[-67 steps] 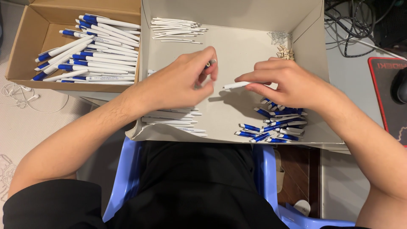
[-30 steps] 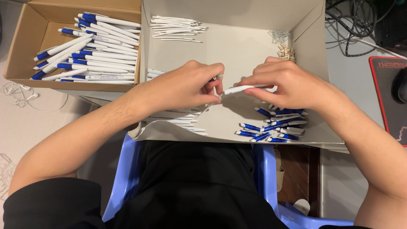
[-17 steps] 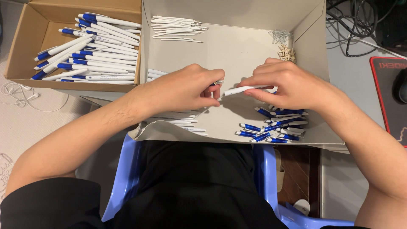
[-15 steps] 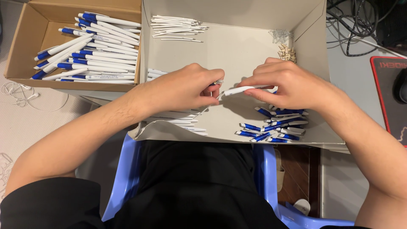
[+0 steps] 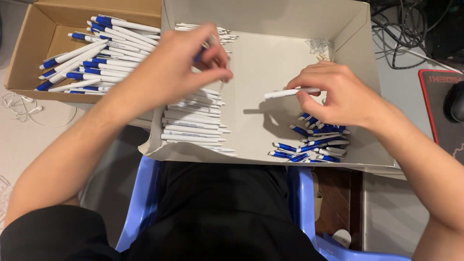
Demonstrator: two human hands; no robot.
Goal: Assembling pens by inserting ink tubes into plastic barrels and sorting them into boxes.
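Right hand (image 5: 338, 94) grips white pen barrel (image 5: 290, 92); left hand (image 5: 179, 67) pinches sth small & blue, can't tell what.

Left hand (image 5: 176, 65): upper middle of the frame, fingers pinched on a small blue piece, above the white barrels (image 5: 193, 123).
Right hand (image 5: 336, 94): right of centre, holding a white pen barrel (image 5: 285, 93) level, tip pointing left.
Blue parts (image 5: 314, 145): heaped just below the right hand.
White box (image 5: 270, 63): holds barrels, blue parts and springs (image 5: 319, 46).
Brown box (image 5: 34, 43): upper left, full of finished pens (image 5: 96, 48).
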